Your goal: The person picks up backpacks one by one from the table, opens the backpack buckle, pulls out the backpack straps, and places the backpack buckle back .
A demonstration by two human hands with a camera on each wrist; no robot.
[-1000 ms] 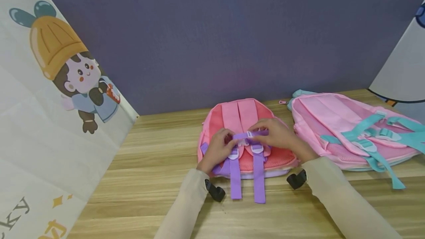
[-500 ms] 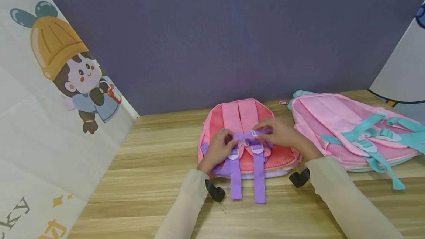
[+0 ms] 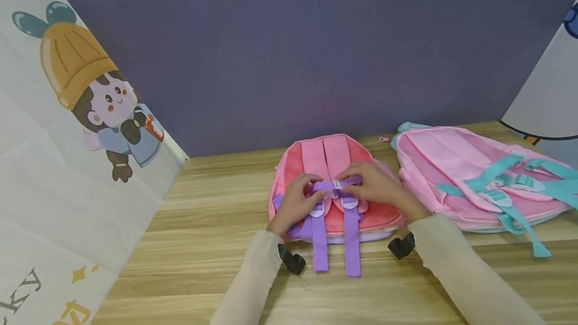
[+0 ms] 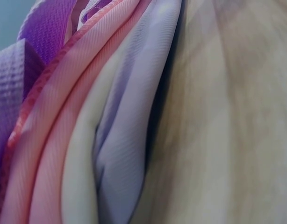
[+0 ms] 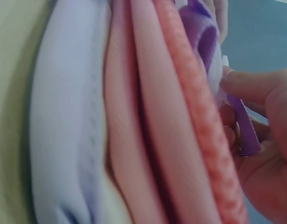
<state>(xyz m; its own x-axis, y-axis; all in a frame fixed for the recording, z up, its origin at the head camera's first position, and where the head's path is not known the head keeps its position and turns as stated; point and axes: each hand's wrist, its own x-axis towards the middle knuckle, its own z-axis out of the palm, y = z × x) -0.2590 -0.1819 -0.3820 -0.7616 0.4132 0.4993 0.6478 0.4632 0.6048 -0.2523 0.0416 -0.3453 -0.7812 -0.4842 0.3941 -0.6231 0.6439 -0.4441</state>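
A coral-pink backpack (image 3: 295, 162) lies with its shoulder straps facing up. Across those straps runs a short purple webbing strap (image 3: 323, 185) carrying a small white slider buckle (image 3: 336, 184). The left hand (image 3: 295, 202) pinches the strap's left part between thumb and fingers. Just beyond the slider, the right hand (image 3: 372, 183) pinches the strap on the right. In the right wrist view, that purple strap's end (image 5: 247, 133) hangs by the palm of the right hand (image 5: 272, 105). Two long purple strap tails (image 3: 320, 245) drape over the bag's lower edge. The left wrist view shows no hand.
To the right lies a light pink backpack (image 3: 433, 164) with teal straps (image 3: 519, 222), close to the right forearm. Both bags rest on a wooden table (image 3: 180, 245). A dark wall panel (image 3: 271, 54) stands behind, and a printed white sheet (image 3: 45, 204) hangs at left.
The right hand and the slider shift slightly right at half a second ago, then come back left, nearer the left hand. The left hand stays nearly still.
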